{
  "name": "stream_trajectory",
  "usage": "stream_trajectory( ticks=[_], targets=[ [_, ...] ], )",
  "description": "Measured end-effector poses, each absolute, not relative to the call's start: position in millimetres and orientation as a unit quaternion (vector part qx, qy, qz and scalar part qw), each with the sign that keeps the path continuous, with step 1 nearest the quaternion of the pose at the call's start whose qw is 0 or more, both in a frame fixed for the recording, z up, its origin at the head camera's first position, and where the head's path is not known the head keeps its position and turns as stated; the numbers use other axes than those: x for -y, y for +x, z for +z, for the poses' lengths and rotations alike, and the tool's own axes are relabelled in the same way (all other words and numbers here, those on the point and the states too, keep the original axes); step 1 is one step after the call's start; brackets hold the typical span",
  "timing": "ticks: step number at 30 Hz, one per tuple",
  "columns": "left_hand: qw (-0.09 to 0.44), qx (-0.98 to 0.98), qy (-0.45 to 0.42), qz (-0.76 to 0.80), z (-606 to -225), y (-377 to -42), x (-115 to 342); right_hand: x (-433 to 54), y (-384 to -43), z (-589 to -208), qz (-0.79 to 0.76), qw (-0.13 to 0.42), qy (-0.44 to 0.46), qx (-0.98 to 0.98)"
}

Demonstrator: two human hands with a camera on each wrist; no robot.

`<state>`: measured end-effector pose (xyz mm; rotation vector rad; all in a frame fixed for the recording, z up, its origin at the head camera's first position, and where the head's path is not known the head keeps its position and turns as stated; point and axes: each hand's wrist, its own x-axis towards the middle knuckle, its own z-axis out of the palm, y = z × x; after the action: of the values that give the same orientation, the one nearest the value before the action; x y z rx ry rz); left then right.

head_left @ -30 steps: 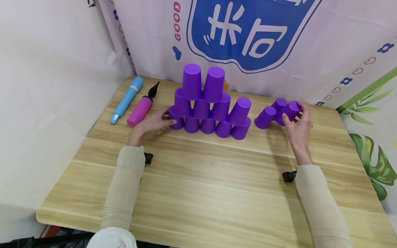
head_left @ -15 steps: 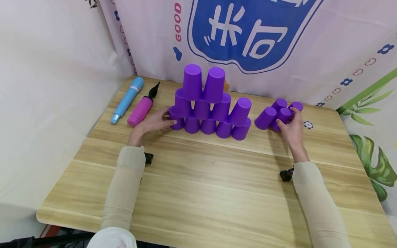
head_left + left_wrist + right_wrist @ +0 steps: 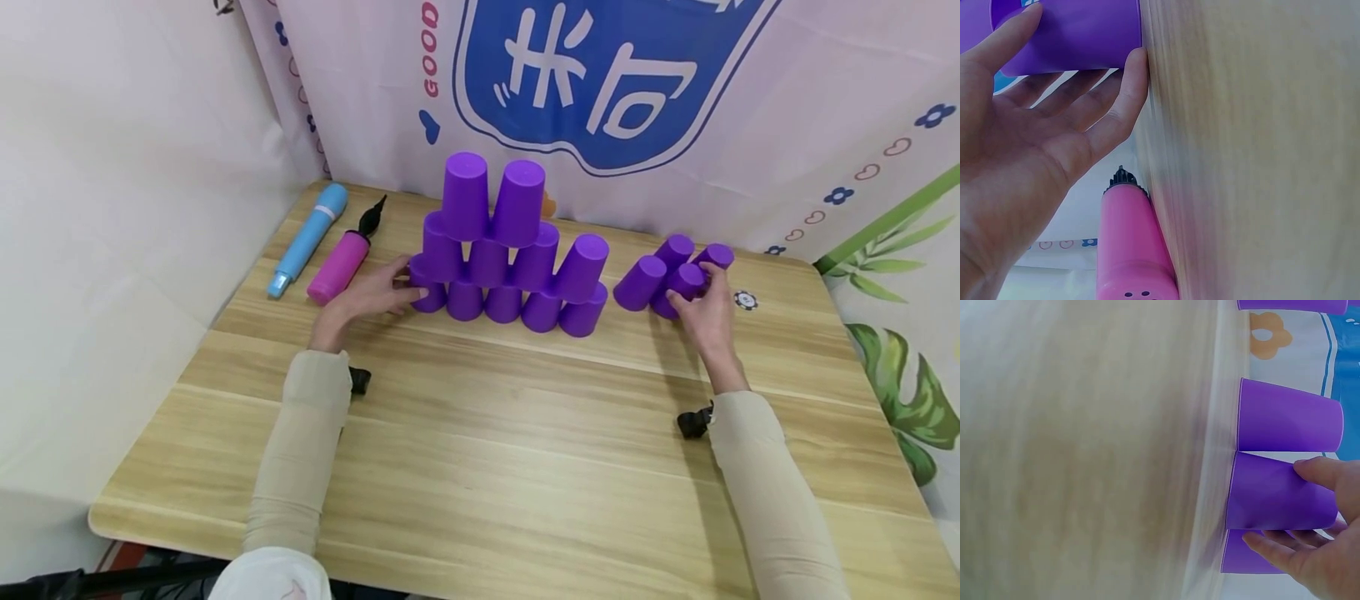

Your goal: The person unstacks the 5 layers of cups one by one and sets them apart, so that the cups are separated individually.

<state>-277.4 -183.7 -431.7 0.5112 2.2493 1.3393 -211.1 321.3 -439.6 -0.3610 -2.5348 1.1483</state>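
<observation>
Purple cups, upside down, form a stack on the table. My left hand [image 3: 375,289] is at the left end of its bottom row, fingers and thumb around the end cup [image 3: 1085,37]. In the left wrist view the thumb lies over that cup's side, and the other fingers reach behind it. To the right stands a small cluster of several purple cups. My right hand [image 3: 707,325] grips the front one [image 3: 1279,494] by its sides, thumb on one side and fingers on the other. Two more cups of the cluster flank it in the right wrist view, one [image 3: 1288,415] touching it at the base.
A pink hand pump [image 3: 340,268] with a black nozzle and a light blue tube-shaped object [image 3: 306,242] lie at the left. Near my right fingers is a small round black-and-white chip [image 3: 746,301]. A printed cloth [image 3: 360,100] hangs behind the table.
My right hand has shifted left and slightly toward me among the cluster. Another cup behind it and the round chip now show. My left hand stays in place.
</observation>
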Motion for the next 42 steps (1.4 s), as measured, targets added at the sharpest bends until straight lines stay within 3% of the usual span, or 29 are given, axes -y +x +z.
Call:
stream_trajectory(
  ticks=[17,24,33,36,42],
  targets=[
    [0.233,-0.824,0.198,0.478,-434,-277,181,-323,-203,-438,0.404,0.161,-0.125,0.892],
    [0.240,-0.819,0.198,0.482,-432,-277,183,-306,-200,-406,0.388,0.237,-0.084,0.886],
    [0.237,-0.818,0.194,0.488,-430,-275,182,-240,-203,-345,0.452,0.305,0.016,0.838],
    [0.235,-0.818,0.195,0.487,-430,-275,182,-211,-196,-321,0.492,0.289,0.061,0.819],
    [0.231,-0.823,0.197,0.481,-430,-276,183,-160,-188,-285,0.523,0.199,0.113,0.821]
  ],
)
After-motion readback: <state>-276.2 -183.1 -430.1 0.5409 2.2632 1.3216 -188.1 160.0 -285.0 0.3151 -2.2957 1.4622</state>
